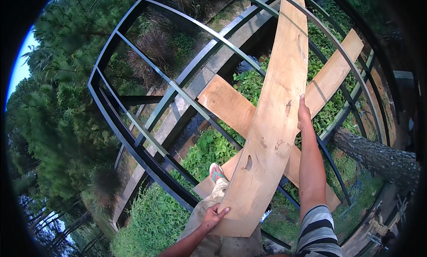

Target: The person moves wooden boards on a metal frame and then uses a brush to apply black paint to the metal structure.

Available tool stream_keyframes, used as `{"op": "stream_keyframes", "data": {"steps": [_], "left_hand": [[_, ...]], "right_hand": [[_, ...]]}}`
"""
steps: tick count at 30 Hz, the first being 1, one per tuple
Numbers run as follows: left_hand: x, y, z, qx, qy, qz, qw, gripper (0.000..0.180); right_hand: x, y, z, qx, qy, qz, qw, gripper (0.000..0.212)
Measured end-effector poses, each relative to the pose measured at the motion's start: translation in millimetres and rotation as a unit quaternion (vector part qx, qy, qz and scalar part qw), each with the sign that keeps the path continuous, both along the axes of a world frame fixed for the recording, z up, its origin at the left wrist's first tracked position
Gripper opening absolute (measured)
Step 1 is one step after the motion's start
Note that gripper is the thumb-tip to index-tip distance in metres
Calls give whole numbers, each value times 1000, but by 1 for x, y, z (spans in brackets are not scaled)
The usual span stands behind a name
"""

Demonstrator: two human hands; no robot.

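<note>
Evidently, the plank [276,119] is supported by two hands. It lies lengthwise over the metal frame [223,40], from just in front of the person's trousers [199,222] to the upper edge of view, where its far end is cut off.

The left hand [214,218] grips the near left corner, thumb on the upper face, fingers mostly hidden beneath. The right hand [304,116] is set against the right edge farther up; its grip underneath cannot be confirmed.

Handling, as judged: stiff, fairly heavy and awkward for its length, liable to swing at the far end. The face looks dry and not slippery; the edges may splinter, and the dark knots are possible weak spots. Recommended hold: both long edges, hands well apart, nearer the middle for balance, clear of the knots.

Count: one plank in hand. Beneath it, apparently two boards, crossing: one from upper left [227,102] to lower right, one from upper right [334,74] to lower left. Their middles are covered, so continuity is not verified. One sandalled foot [216,173] is plainly seen, at the lower-left board part. One trunk [378,157] stands out at right. The frame's bars overlap too much for a reliable count.
</note>
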State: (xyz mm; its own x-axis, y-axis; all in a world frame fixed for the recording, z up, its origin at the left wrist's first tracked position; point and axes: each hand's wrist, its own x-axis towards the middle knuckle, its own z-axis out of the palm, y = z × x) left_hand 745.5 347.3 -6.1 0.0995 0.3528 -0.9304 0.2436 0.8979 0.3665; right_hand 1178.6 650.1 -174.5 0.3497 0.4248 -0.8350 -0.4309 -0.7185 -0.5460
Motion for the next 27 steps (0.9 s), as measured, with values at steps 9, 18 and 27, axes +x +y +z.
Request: {"op": "stream_keyframes", "data": {"steps": [9, 18, 27], "left_hand": [[-162, 108, -64, 17, 26, -118, 993, 47], [-297, 122, -83, 167, 523, 151, 822, 77], [-400, 150, -279, 127, 95, 530, 833, 53]], "right_hand": [[-286, -223, 61, 14, 336, 2, 942, 78], [-493, -147, -4, 70, 361, 18, 930, 73], [-545, -83, -10, 58, 223, 434, 871, 73]]}}
